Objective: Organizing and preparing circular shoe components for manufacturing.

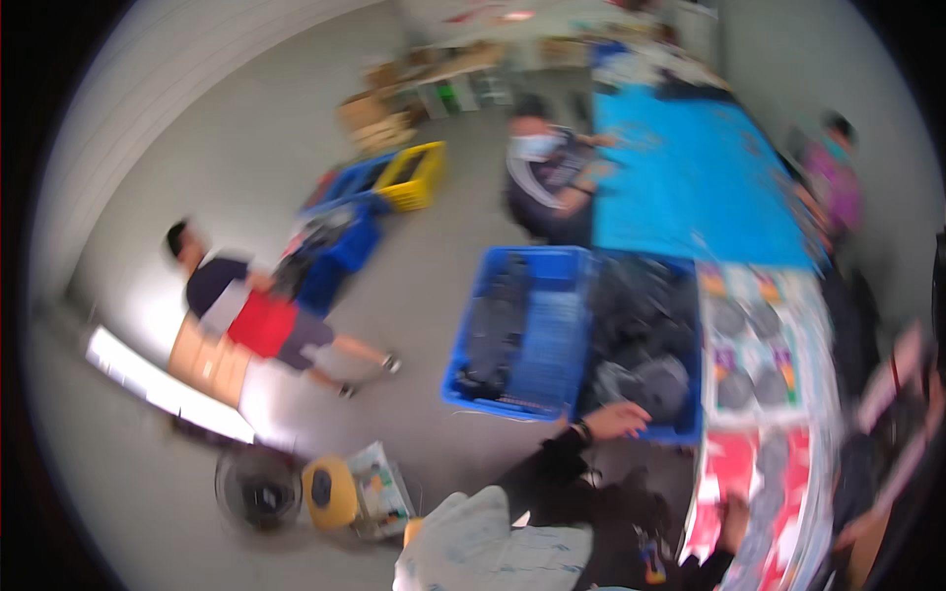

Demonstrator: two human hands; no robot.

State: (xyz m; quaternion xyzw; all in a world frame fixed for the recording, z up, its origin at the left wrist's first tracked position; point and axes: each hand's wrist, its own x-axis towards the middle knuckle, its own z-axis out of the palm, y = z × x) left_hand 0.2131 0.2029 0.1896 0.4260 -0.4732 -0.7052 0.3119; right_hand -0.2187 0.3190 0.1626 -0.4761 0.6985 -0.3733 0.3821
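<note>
My left hand (pixel 616 421) is over the near rim of a blue crate (pixel 692 394), its fingers loosely stretched and nothing plainly in them. Inside that crate are dark plastic bags (pixel 631 295) and a rounded grey bundle (pixel 658 386), just beyond my fingers. My right hand (pixel 732 522) is low over the red-and-white table cover (pixel 724 473), beside a row of grey pieces (pixel 772 483). It is dark and smeared, so its fingers cannot be made out. Farther up the table, several round grey pieces (pixel 734 387) lie on printed sheets.
Another blue crate (pixel 517 409) with dark items adjoins on the left. Beyond, a masked person (pixel 552 182) works at a blue-covered table (pixel 690 177). Another person (pixel 246 305) stands left near stacked crates (pixel 419 177). People are along the right side. A fan (pixel 258 490) and yellow stool (pixel 330 492) stand lower left.
</note>
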